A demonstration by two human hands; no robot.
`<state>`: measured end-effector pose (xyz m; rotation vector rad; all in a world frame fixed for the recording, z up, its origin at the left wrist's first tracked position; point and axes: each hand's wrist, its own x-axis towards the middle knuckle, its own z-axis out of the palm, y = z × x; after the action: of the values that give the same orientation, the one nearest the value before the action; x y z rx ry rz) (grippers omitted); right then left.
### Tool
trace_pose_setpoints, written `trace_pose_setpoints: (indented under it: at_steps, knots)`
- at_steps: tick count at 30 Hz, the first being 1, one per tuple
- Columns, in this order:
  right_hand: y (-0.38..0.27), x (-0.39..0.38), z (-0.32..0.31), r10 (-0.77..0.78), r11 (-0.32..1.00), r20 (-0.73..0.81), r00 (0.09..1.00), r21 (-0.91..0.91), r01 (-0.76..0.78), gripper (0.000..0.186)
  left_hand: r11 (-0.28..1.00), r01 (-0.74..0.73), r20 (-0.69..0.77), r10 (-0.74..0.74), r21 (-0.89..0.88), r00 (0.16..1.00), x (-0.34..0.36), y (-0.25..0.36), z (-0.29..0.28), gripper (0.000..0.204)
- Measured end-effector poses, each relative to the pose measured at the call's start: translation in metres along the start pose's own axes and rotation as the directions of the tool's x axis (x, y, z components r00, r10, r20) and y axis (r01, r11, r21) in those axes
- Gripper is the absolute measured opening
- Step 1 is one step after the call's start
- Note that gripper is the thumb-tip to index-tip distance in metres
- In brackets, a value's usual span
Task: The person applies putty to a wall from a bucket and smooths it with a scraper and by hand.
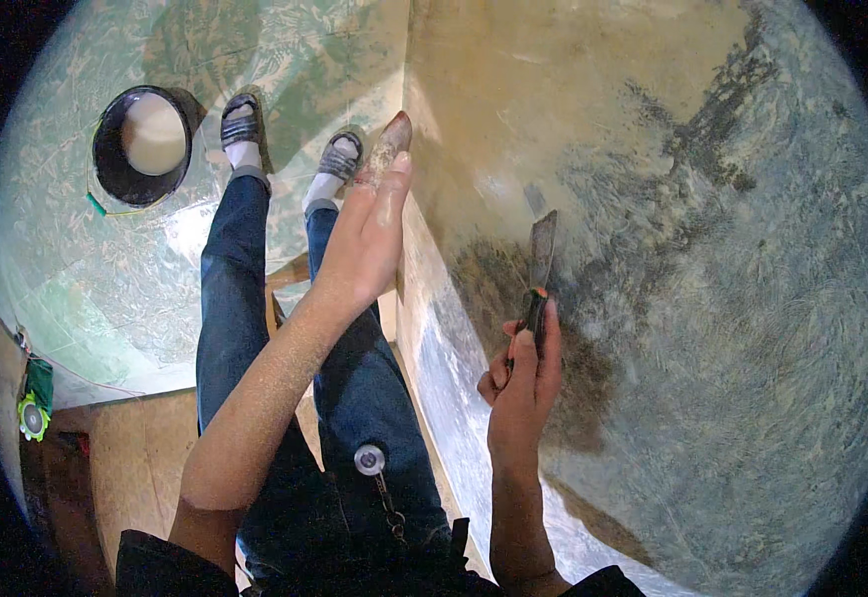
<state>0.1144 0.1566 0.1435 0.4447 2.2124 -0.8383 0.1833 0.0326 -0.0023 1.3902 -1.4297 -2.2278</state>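
Note:
My right hand (525, 383) grips a putty knife (544, 249) by its dark handle, its blade pointing away from me, close to a patchy surface (712, 338) on the right. Whether the blade touches that surface, I cannot tell. Grey-green and tan coating covers the surface, with darker blotches near the knife. Raised in front of my legs is my left hand (372, 214), its fingers stretched out together and the thumb alongside. Pale, speckled residue coats those fingers, and dust covers the forearm. I make out no separate object in this hand.
A black bucket (100, 164) with whitish material inside stands at the far left on a mottled green floor (76, 249). My sandalled feet (241, 124) are beside it. A bright yellow-green round device (32, 416) hangs at the left edge. A pale ledge (444, 348) borders the coated surface.

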Motion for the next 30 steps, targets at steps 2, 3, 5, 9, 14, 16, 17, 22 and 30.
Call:
trace_pose_setpoints:
  at_steps: [2,3,5,9,14,16,17,22,30]
  knots:
    - [-0.008,0.023,0.010,0.053,0.998,-0.029,0.998,-0.042,-0.054,0.051,0.993,0.114,0.042,-0.113,-0.035,0.993,-0.001,0.008,0.001,0.057]
    - [-0.008,0.040,0.016,0.046,0.998,-0.044,0.998,-0.043,-0.048,0.051,0.993,0.109,0.055,-0.107,-0.045,0.993,-0.003,0.018,0.006,0.057]
    - [0.004,0.063,0.028,0.011,0.997,-0.002,1.000,0.079,-0.010,0.051,0.989,0.105,0.045,-0.101,-0.106,0.994,-0.009,0.029,0.010,0.055]
    - [0.010,-0.009,0.011,0.089,0.990,-0.040,0.995,0.110,-0.084,0.049,0.980,0.087,0.040,-0.081,-0.180,0.996,-0.016,0.023,-0.016,0.053]
    - [0.007,0.050,0.020,0.018,0.999,0.033,0.999,0.038,-0.020,0.048,0.959,0.124,-0.035,-0.137,-0.254,0.990,-0.012,0.016,-0.016,0.058]
    - [0.018,0.053,0.023,-0.022,1.000,0.018,1.000,0.005,0.022,0.049,0.973,0.093,-0.032,-0.102,-0.209,0.994,-0.012,0.020,-0.014,0.058]
    - [0.020,0.056,0.025,-0.059,0.998,0.015,0.998,-0.023,0.059,0.051,0.973,0.120,-0.002,-0.122,-0.196,0.992,-0.012,0.020,-0.013,0.059]
    - [0.005,-0.028,-0.013,0.039,0.999,-0.057,0.998,0.025,-0.037,0.049,0.962,0.151,0.014,-0.151,-0.229,0.988,-0.012,0.013,-0.027,0.054]
    - [0.000,-0.025,0.001,-0.056,0.998,-0.023,0.998,0.009,0.057,0.053,0.982,0.169,0.098,-0.161,-0.079,0.982,-0.019,0.014,-0.002,0.056]
